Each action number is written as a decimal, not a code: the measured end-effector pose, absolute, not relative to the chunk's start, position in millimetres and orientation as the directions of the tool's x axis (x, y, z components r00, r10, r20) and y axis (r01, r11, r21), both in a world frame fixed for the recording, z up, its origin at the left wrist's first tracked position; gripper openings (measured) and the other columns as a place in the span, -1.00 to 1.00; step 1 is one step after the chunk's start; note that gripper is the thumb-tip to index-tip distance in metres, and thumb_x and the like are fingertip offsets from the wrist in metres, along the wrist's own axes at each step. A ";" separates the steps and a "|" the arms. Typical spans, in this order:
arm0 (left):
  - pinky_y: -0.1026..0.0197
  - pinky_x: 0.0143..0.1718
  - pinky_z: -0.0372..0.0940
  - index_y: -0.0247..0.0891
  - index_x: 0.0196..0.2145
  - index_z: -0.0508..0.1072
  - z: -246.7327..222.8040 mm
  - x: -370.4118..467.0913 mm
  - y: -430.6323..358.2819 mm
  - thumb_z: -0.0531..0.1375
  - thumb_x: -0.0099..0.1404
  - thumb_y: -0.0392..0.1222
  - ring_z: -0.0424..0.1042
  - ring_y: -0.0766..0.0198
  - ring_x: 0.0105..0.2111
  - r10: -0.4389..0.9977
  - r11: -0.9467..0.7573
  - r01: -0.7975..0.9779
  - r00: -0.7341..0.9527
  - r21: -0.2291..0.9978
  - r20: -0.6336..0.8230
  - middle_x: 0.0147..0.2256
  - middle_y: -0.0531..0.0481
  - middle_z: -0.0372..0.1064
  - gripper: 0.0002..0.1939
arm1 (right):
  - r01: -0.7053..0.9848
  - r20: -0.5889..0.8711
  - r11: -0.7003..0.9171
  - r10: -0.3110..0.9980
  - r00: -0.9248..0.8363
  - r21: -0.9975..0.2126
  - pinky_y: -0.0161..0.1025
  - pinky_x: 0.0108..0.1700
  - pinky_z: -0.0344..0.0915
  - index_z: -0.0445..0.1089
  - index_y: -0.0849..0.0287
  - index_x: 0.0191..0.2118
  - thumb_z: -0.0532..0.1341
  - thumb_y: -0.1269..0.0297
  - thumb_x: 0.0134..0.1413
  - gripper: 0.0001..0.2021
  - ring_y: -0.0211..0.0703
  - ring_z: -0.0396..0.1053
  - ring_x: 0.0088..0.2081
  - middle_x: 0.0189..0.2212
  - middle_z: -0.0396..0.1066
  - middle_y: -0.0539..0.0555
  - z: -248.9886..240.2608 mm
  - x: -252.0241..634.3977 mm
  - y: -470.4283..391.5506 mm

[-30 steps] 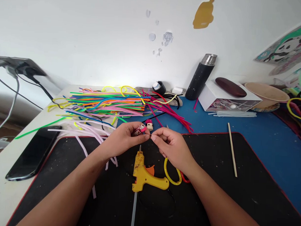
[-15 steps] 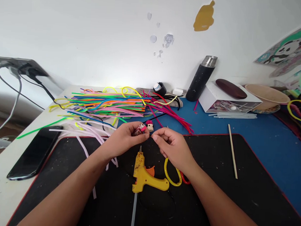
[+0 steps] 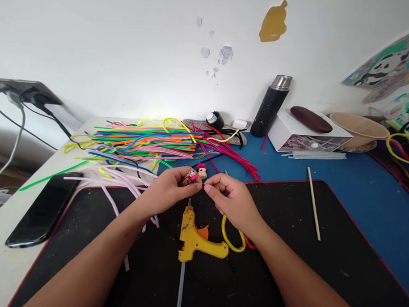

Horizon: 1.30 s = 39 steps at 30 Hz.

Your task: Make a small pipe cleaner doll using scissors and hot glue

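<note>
My left hand (image 3: 169, 188) is closed around a lighter (image 3: 190, 176) with a metal top and a pink button, most of its body hidden by the fingers. Close beside it, my right hand (image 3: 234, 199) pinches thumb to forefinger on something small and dark that I cannot make out. The two sets of fingertips nearly meet. Just beyond them stands a little cream figure with a pink top (image 3: 201, 171). Below the hands lies a yellow glue gun (image 3: 190, 236) with an orange trigger and a glue stick in its back. Scissors with yellow and red handles (image 3: 233, 244) lie partly under my right hand.
A heap of coloured pipe cleaners (image 3: 147, 140) spreads along the back. At left lies a black phone (image 3: 44, 210); at right, a wooden stick (image 3: 313, 204) on the black mat (image 3: 281, 263). A black flask (image 3: 270, 106) and a white drawer box (image 3: 282, 136) stand behind.
The whole view has shifted slightly leftward. My hands hold nearly the same pose, with the fingertips still close together.
</note>
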<state>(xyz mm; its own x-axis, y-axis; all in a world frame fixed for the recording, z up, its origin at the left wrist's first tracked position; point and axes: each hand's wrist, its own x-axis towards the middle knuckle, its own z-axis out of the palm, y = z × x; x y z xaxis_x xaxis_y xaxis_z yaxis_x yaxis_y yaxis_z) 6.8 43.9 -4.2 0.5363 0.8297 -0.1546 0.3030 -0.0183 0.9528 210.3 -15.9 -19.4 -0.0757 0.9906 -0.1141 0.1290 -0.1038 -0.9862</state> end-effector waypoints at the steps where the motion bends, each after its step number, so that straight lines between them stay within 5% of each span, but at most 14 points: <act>1: 0.25 -0.40 0.02 -0.24 -0.37 0.46 -3.8 7.2 43.8 0.35 0.30 0.05 0.05 0.33 -0.45 0.829 -0.013 0.302 0.537 0.953 -0.159 -0.47 0.17 0.12 -0.70 | 0.128 -0.117 -0.106 0.990 -0.078 -0.986 -0.29 -0.56 0.10 0.50 0.10 -0.20 0.34 0.05 0.24 -0.78 -0.31 0.14 -0.64 -0.59 0.18 -0.18 -19.3 210.3 -16.1; 29: 0.24 -0.37 0.02 -0.26 -0.38 0.50 1.6 13.2 43.8 0.45 0.14 0.08 0.08 0.34 -0.44 0.831 0.115 0.232 0.511 0.966 -0.222 -0.47 0.15 0.24 -0.64 | 0.114 -0.088 -0.083 0.995 -0.036 -0.990 -0.29 -0.56 0.07 0.46 0.11 -0.24 0.32 0.04 0.25 -0.77 -0.32 0.10 -0.67 -0.64 0.10 -0.23 -21.2 215.4 -12.4; 39: 0.25 -0.37 0.02 -0.26 -0.35 0.47 -4.9 9.4 43.6 0.38 0.24 0.06 0.10 0.33 -0.43 0.826 0.077 0.283 0.519 0.956 -0.220 -0.45 0.15 0.21 -0.68 | 0.217 -0.087 -0.069 0.994 -0.072 -0.974 -0.28 -0.53 0.11 0.49 0.11 -0.20 0.29 0.07 0.24 -0.79 -0.29 0.18 -0.61 -0.59 0.20 -0.18 -21.2 213.5 -15.6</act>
<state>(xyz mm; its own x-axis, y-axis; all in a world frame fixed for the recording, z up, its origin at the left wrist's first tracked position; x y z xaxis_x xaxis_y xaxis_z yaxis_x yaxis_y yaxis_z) 9.4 43.6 -4.9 0.5191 0.8259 -0.2200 0.2826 0.0770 0.9561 213.5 -15.6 -21.2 -0.0723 0.9936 -0.0866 0.2171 -0.0691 -0.9737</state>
